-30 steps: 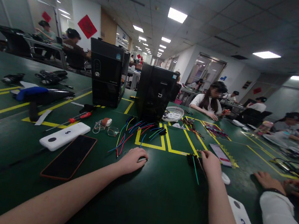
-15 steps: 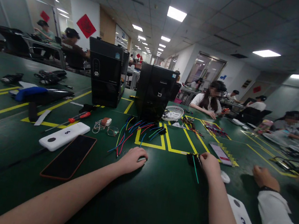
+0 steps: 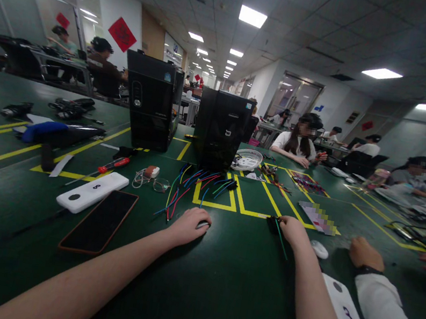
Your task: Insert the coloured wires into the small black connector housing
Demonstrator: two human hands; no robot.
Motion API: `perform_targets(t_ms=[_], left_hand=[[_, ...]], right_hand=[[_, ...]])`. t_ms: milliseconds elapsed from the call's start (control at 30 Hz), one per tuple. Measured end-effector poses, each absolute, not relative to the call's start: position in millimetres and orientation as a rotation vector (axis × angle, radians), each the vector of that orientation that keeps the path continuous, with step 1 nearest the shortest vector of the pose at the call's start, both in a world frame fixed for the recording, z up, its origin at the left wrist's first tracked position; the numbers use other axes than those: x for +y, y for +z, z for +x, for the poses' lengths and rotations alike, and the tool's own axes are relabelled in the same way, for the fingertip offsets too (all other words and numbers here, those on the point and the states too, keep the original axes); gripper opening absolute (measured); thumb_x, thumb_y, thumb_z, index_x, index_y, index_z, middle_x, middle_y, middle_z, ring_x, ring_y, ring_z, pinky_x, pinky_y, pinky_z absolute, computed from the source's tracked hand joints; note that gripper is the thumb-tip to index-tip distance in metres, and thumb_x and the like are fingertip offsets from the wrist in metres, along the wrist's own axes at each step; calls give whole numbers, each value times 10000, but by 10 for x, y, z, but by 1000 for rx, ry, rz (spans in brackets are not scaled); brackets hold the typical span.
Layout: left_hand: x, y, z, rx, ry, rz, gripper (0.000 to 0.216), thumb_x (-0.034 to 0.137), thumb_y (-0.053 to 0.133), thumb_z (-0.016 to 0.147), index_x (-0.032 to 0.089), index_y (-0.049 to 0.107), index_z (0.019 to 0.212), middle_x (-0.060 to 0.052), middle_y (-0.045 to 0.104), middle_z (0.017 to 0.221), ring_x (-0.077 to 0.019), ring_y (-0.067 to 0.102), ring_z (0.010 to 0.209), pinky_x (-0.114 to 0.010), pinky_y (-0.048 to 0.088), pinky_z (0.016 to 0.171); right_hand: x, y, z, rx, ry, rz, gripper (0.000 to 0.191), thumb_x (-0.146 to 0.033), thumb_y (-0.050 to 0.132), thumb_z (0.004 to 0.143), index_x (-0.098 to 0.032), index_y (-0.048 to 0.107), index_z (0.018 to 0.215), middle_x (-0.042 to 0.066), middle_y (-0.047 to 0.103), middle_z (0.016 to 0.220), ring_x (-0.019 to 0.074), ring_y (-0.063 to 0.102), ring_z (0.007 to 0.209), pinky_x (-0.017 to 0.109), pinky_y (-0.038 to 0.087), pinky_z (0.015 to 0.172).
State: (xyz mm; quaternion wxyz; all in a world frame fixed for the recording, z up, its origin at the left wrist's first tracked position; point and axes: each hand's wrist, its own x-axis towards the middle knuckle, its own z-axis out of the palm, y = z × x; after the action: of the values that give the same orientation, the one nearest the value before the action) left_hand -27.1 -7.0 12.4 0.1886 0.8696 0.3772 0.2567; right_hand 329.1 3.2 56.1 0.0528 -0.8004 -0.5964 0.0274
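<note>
Head view: left hand (image 3: 189,226) curled on table (image 3: 215,290); right hand (image 3: 293,231) grips green wire (image 3: 280,240).

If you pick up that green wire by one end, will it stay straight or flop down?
The green wire at the right hand is thin and long, so it would probably droop. It looks light. The loose coloured wires nearby already lie bent and curved, which suggests they are floppy.

A thin green wire (image 3: 280,237) lay slanted on the worktop, its far end at a small black connector (image 3: 271,222) just left of the right hand (image 3: 294,232). A small pale object (image 3: 202,225) sat under the left hand (image 3: 188,226).
</note>
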Motion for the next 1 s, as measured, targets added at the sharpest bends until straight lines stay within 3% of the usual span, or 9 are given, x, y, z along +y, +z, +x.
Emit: perform_targets(t_ms=[233,433,600,767,1000], left_hand=[[-75,125,-273,1067,730,2437,172,235,505,849,214,628,968,-36,621,1029,-200,529,996,-328,395,897],[-78,134,-271,1059,726,2443,173,230,506,848,213,629,968,-35,622,1021,-197,531,984,-327,396,893],[-83,138,-273,1069,720,2445,167,233,512,843,216,631,958,-33,622,1016,-197,531,983,-323,398,889],[-80,138,-268,1081,722,2445,165,230,509,837,214,632,946,-36,625,1016,-202,531,984,-330,397,894],[-74,131,-269,1069,731,2444,165,232,508,842,214,632,949,-33,624,1017,-198,532,984,-319,398,888]], right_hand=[[-63,626,3396,-1656,-60,-2417,355,-213,437,803,-163,664,1072,113,659,1074,227,603,961,274,435,747],[-80,652,3358,-1708,-11,-2404,283,-324,503,802,-132,680,910,119,682,920,219,617,842,261,416,655],[-53,589,3312,-1691,11,-2445,192,-197,519,765,-137,666,873,100,679,888,198,614,832,239,395,636],[-106,715,3275,-1664,-4,-2366,238,-172,501,768,-138,663,939,97,679,920,191,612,840,241,403,658],[-142,765,3233,-1753,101,-2405,238,-82,518,707,-124,671,885,102,679,908,187,612,844,230,411,675]])
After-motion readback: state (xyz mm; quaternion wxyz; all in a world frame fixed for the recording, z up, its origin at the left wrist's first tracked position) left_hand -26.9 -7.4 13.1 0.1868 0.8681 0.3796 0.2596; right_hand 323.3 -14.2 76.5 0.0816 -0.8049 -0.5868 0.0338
